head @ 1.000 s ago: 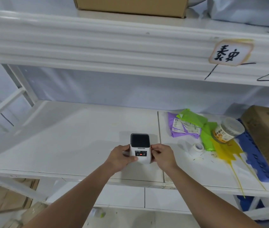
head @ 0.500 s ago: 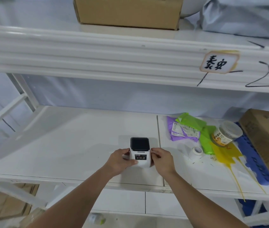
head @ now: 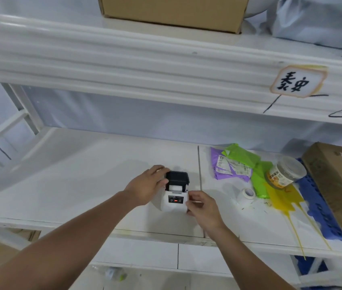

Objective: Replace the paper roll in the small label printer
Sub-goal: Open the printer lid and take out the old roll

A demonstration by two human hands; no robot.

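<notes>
The small white label printer (head: 173, 203) stands on the white shelf (head: 82, 185), a red light lit on its front panel. Its black lid (head: 176, 177) is swung up and back, and a white paper roll (head: 175, 188) shows inside the bay. My left hand (head: 147, 186) grips the printer's left side, its fingers touching the lid's left edge. Against the right side of the printer rests my right hand (head: 202, 206), fingers curled at the front corner. A second white paper roll (head: 246, 194) lies on the shelf to the right of the printer.
Right of the printer lie purple and green mailer bags (head: 234, 164), a clear jar with an orange label (head: 285, 172), yellow and blue plastic sheets (head: 281, 197) and a cardboard box (head: 337, 185). An upper shelf rail (head: 145, 65) with a handwritten label overhangs, carrying another box (head: 172, 11).
The printer's black lid was closed flat; now it is tipped up, exposing the roll inside. My left hand has moved up to the lid's edge. The view has shifted slightly.
</notes>
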